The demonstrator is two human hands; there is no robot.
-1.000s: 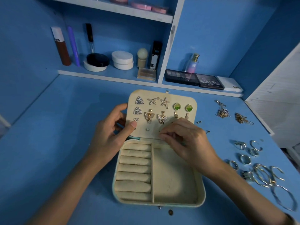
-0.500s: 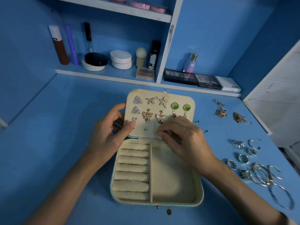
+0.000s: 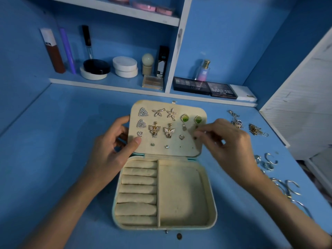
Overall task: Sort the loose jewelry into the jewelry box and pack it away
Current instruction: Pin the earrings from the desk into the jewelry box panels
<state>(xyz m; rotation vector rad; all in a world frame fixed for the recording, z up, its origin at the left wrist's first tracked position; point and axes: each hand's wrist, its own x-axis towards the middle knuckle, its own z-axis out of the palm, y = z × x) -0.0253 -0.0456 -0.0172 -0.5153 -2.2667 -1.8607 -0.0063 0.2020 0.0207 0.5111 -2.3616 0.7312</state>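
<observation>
Left hand (image 3: 111, 153) grips lid (image 3: 173, 152) edge; right hand (image 3: 228, 141), fingertips pinched, contents unclear, nearer loose rings (image 3: 267, 160) lying to its right.

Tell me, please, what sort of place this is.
Probably a home vanity or dressing corner: an eyeshadow palette and perfume bottle sit on the shelf, and an open jewelry box lies on the blue desk.

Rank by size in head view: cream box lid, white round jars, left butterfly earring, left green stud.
cream box lid
white round jars, farther back
left gold butterfly earring
left green square stud
</observation>
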